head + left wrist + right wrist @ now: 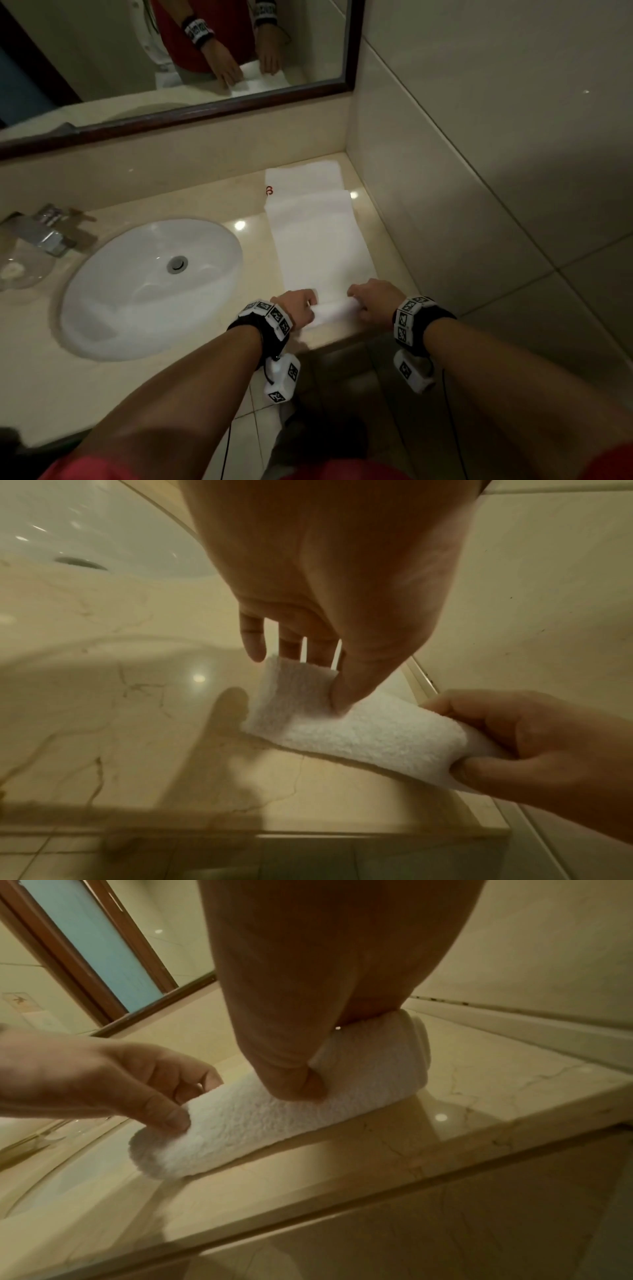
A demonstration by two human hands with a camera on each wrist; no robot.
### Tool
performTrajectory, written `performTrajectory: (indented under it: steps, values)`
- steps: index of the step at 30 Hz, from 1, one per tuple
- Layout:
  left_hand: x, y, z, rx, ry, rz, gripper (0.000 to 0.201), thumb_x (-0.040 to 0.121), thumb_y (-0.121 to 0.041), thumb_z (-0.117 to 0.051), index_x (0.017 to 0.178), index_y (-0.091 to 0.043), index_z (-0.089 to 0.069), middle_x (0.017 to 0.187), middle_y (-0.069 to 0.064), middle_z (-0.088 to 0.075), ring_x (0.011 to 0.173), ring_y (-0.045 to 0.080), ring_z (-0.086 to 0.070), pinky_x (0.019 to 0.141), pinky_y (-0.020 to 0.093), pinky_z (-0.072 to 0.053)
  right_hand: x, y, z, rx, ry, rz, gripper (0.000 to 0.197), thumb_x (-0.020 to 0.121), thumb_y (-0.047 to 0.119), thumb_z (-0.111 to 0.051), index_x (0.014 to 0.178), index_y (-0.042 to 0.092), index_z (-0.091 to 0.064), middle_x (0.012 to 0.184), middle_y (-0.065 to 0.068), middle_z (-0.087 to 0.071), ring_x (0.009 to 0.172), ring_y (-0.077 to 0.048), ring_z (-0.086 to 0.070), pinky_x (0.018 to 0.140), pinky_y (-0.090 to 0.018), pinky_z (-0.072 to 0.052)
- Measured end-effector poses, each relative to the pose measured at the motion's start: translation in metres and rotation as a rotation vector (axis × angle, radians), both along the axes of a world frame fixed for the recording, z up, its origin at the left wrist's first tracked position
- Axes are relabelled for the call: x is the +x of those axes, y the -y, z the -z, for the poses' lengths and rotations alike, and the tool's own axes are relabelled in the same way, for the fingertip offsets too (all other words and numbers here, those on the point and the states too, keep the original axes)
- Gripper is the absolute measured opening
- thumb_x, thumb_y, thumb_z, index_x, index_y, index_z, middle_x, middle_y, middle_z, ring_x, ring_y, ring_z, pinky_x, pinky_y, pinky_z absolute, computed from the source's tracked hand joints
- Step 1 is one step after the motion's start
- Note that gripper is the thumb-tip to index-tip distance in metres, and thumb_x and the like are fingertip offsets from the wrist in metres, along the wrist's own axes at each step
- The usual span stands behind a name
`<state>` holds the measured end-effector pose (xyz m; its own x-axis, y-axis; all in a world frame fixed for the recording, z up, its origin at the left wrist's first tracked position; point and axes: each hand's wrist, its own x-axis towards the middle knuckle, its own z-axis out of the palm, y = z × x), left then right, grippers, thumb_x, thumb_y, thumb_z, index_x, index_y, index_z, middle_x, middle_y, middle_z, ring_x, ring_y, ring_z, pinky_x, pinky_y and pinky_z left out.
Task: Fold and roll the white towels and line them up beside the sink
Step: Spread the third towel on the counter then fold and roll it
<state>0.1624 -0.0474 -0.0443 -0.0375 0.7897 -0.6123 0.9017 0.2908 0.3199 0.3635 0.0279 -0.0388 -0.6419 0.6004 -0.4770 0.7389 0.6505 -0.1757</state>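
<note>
Near counter edge, towel roll [334, 310] lies crosswise; flat strip runs away toward wall — left hand [296, 308] and right hand [373, 303] pinch opposite ends.

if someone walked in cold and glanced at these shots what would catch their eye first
First, the two hands at the counter's near edge: the left hand and right hand each grip an end of the white towel, whose near end is curled into a small roll. The rest of it stretches flat away towards the back wall, just right of the big white oval sink. Above, the dark-framed mirror reflects the same hands and towel.
</note>
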Motion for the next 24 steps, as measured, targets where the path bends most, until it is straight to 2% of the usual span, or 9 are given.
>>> performTrajectory:
  steps: [3, 8, 12, 17, 19, 22, 24]
  values:
    - [-0.006, -0.006, 0.001, -0.048, 0.042, 0.01, 0.029, 0.087, -0.023, -0.052, 0.116, -0.025, -0.056, 0.111, 0.003, -0.064, 0.099, 0.023, -0.06, 0.081, 0.027, -0.046, -0.003, -0.004, -0.002, -0.089, 0.021, 0.053, 0.05, 0.086, 0.028, -0.056, 0.134, 0.024, -0.044, 0.123, -0.007, -0.06, 0.109, -0.027, -0.058, 0.09, -0.035, -0.048]
    - [-0.013, -0.015, 0.005, -0.072, 0.076, 0.06, 0.02, 0.089, -0.02, -0.053, 0.107, -0.022, -0.06, 0.092, -0.001, -0.058, 0.082, 0.018, -0.054, 0.062, 0.022, -0.039, -0.008, -0.011, -0.001, -0.142, 0.048, 0.104, 0.05, 0.083, 0.034, -0.059, 0.131, 0.025, -0.046, 0.124, -0.004, -0.059, 0.109, -0.026, -0.058, 0.086, -0.034, -0.049]
    - [-0.018, -0.021, 0.007, -0.059, 0.096, 0.086, 0.019, 0.09, -0.016, -0.054, 0.106, -0.018, -0.064, 0.094, -0.001, -0.057, 0.085, 0.016, -0.053, 0.071, 0.022, -0.039, -0.012, -0.016, 0.002, -0.175, 0.076, 0.108, 0.043, 0.086, 0.033, -0.056, 0.127, 0.023, -0.048, 0.119, -0.005, -0.06, 0.104, -0.026, -0.059, 0.083, -0.035, -0.05]
    - [-0.024, -0.025, 0.009, -0.055, 0.115, 0.115, 0.024, 0.092, -0.015, -0.055, 0.114, -0.015, -0.064, 0.115, 0.002, -0.062, 0.105, 0.021, -0.059, 0.078, 0.022, -0.04, -0.018, -0.021, 0.005, -0.202, 0.088, 0.112, 0.028, 0.091, 0.028, -0.047, 0.118, 0.02, -0.045, 0.111, -0.009, -0.06, 0.093, -0.028, -0.058, 0.078, -0.038, -0.049]
    - [-0.026, -0.027, 0.011, -0.046, 0.127, 0.108, 0.026, 0.091, -0.016, -0.056, 0.116, -0.016, -0.064, 0.117, 0.001, -0.061, 0.102, 0.019, -0.059, 0.078, 0.021, -0.04, -0.019, -0.023, 0.007, -0.195, 0.094, 0.114, 0.024, 0.092, 0.027, -0.043, 0.114, 0.02, -0.045, 0.109, -0.01, -0.061, 0.091, -0.029, -0.058, 0.078, -0.038, -0.048]
    - [-0.027, -0.03, 0.012, -0.026, 0.147, 0.071, 0.023, 0.088, -0.013, -0.059, 0.11, -0.017, -0.064, 0.102, -0.002, -0.058, 0.087, 0.013, -0.054, 0.074, 0.02, -0.042, -0.021, -0.025, 0.009, -0.175, 0.099, 0.109, 0.024, 0.093, 0.025, -0.041, 0.115, 0.019, -0.047, 0.113, -0.008, -0.058, 0.096, -0.028, -0.056, 0.082, -0.039, -0.047]
    - [-0.027, -0.031, 0.013, -0.012, 0.148, 0.05, 0.021, 0.086, -0.011, -0.061, 0.107, -0.016, -0.064, 0.096, -0.005, -0.056, 0.083, 0.012, -0.054, 0.073, 0.022, -0.045, -0.021, -0.025, 0.012, -0.147, 0.097, 0.098, 0.026, 0.094, 0.025, -0.04, 0.117, 0.018, -0.05, 0.117, -0.008, -0.054, 0.102, -0.027, -0.054, 0.086, -0.039, -0.045]
